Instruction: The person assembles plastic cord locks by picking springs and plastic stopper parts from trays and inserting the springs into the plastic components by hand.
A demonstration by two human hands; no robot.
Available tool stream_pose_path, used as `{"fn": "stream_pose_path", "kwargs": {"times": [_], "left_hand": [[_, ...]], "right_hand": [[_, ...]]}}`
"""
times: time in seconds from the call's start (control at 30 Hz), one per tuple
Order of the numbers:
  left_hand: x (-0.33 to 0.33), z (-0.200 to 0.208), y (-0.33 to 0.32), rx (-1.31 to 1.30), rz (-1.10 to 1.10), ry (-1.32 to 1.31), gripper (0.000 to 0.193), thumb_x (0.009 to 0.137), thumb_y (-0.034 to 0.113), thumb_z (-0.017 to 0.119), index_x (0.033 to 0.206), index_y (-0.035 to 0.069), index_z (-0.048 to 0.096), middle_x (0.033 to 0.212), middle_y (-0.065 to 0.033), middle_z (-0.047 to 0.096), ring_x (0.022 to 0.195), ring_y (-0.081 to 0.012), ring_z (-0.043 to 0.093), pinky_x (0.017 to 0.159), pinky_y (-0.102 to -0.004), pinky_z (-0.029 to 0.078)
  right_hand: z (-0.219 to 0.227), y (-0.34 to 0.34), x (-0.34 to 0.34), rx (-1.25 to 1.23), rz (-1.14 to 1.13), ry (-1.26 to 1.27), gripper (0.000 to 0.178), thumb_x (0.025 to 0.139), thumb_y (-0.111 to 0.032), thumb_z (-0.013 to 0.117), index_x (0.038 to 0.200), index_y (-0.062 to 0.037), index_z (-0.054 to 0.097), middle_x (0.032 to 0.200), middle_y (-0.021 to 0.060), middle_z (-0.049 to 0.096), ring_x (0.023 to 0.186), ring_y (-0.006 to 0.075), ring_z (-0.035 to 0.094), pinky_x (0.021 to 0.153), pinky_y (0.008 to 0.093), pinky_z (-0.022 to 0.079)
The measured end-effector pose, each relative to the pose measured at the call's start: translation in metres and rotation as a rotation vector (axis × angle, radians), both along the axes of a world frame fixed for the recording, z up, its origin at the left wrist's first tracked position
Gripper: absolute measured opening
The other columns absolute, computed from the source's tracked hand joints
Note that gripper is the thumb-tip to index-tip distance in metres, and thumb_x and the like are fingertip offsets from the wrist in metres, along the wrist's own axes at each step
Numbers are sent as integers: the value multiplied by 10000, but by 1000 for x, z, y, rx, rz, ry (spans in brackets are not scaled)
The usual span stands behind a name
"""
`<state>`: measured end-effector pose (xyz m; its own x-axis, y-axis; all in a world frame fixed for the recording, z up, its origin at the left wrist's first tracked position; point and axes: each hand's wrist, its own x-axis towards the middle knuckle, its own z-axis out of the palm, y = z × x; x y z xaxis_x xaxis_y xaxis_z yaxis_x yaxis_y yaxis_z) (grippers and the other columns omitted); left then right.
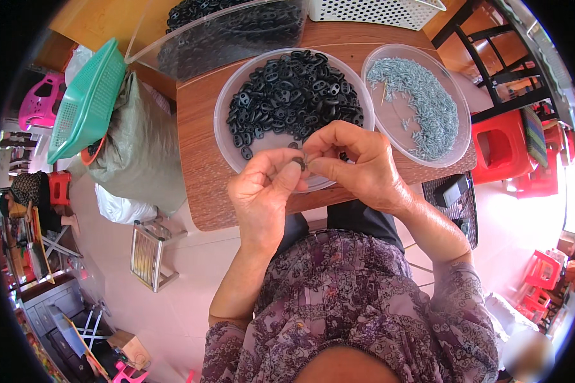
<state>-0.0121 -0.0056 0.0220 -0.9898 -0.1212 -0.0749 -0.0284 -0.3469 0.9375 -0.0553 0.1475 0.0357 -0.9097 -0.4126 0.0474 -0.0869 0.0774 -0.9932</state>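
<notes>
My left hand (259, 195) is closed in a pinch on a small black oval plastic piece (298, 162), held above the near rim of a round clear plastic tub. Fingertip to fingertip with it, my right hand (362, 165) is also pinched at that piece; anything tiny between its fingers is too small to make out. The round tub (220, 127) holds a heap of black oval two-holed plastic pieces (294, 92). To its right, a second round clear tub (464, 137) contains many thin blue-grey slivers (428, 96), with a yellowish stick (384, 91) among them.
Both tubs stand on a wooden table (201, 191). Behind them are a clear bin (233, 41) of black pieces and a white perforated basket (377, 14). A green basket (86, 105) sits by a sack (137, 147) at left. Red stools (505, 147) stand at right.
</notes>
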Motion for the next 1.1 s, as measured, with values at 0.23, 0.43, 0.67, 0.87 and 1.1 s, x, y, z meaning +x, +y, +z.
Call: {"fn": "stream_pose_path", "kwargs": {"times": [0.23,0.43,0.67,0.87,1.1], "left_hand": [[4,1,2,-184,28,22,152,812,41,630,931,-50,606,812,-60,622,637,-96,562,598,-202,457],[8,-12,9,-558,163,202,122,829,32,605,922,-48,603,785,-42,608,616,-75,535,593,-195,448],[4,-7,8,-320,189,81,115,829,16,598,923,-49,602,778,-51,615,601,-87,541,576,-197,447],[3,-4,7,-195,183,104,138,832,40,608,934,-53,602,780,-60,619,610,-96,551,580,-196,446],[7,-14,9,-334,234,157,148,846,55,601,944,-56,588,795,-52,616,650,-82,554,586,-190,451]], "right_hand": [[0,-3,3,54,-18,60,152,753,7,631,903,5,609,788,0,577,700,46,505,624,199,421],[-6,-9,7,92,-84,178,144,744,20,623,888,10,613,792,12,573,682,52,496,612,207,421],[-10,-17,8,41,-160,146,120,774,11,614,892,16,597,809,35,581,721,77,536,651,212,445],[-19,-18,5,46,-135,266,103,758,-17,626,851,-16,581,798,106,563,740,241,555,655,326,452],[-24,-25,5,130,-147,611,72,766,15,578,802,-1,518,744,119,513,678,314,492,604,387,413]]}}
